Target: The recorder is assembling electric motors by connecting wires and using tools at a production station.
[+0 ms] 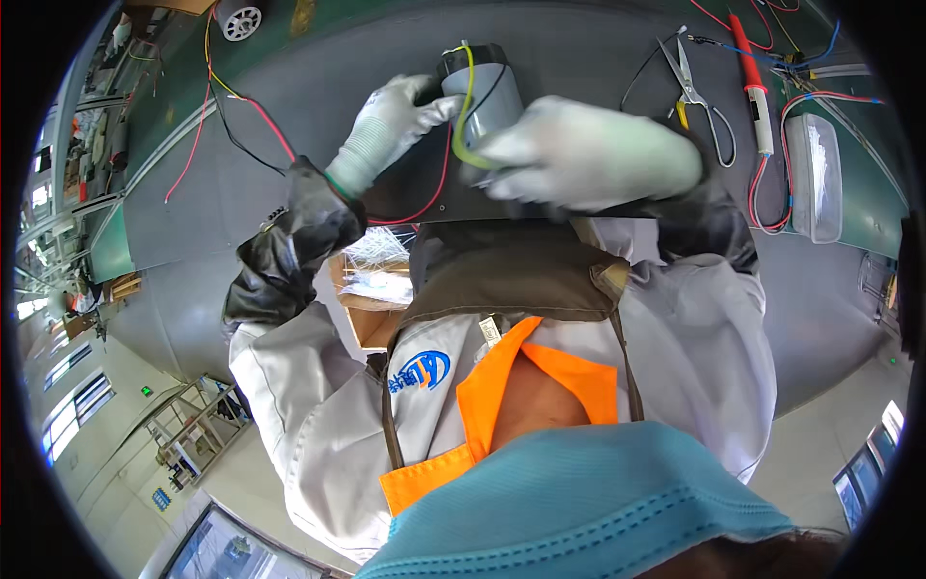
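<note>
A grey cylindrical motor point(495, 101) with a black end cap lies on the dark table in front of me. From its far end a yellow-green wire point(470, 92) bends down along its left side. My right hand point(588, 154), white-gloved and smeared by motion, has its fingertips closed on the near end of that wire. To the motor's left is my left hand point(394, 124), also gloved; its fingers are apart, with one reaching to the motor's side. A red wire point(439, 183) loops from between the hands towards the table's near edge.
Right of the motor lie scissors point(687, 92), a red-and-white probe-like tool point(755, 87) with leads, and a clear plastic box point(818, 183). Loose wires point(260, 114) stretch across the left side. Another round motor part point(239, 21) stands at the far left. Below the edge is an open cardboard box point(371, 323).
</note>
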The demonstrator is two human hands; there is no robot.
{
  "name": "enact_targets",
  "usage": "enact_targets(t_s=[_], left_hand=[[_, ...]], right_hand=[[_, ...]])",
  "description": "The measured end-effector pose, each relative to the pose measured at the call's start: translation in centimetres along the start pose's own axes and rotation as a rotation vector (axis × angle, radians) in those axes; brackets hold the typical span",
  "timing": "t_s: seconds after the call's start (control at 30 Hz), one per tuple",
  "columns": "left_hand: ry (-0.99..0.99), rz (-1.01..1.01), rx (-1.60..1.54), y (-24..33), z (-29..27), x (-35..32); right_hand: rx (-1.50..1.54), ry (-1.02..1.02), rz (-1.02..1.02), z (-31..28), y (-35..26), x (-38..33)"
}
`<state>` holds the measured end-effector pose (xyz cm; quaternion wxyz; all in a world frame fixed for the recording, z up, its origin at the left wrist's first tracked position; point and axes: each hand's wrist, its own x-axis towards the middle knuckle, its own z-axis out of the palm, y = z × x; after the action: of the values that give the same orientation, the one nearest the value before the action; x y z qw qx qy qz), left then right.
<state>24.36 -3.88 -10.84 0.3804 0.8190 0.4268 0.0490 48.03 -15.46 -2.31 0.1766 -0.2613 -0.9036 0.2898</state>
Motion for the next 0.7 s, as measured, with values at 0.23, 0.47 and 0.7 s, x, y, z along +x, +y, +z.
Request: enact_targets(t_s=[0.23, 0.47, 0.7], left_hand=[[-0.058, -0.157, -1.008, 5.2, 2.8, -0.1], [-0.422, -0.336, -0.589, 8.5, -4.1, -0.3], [-0.197, -0.616, -0.246, 3.2, -2.8, 2.6]], right_hand=[[0.444, 0.006, 0.436, 0.0, -2.2, -4.6], [0.108, 0.019, -0.226, 11.9, 0.0, 10.7], [-0.034, 0.098, -0.27, 9.7, 1.4, 8.4]])
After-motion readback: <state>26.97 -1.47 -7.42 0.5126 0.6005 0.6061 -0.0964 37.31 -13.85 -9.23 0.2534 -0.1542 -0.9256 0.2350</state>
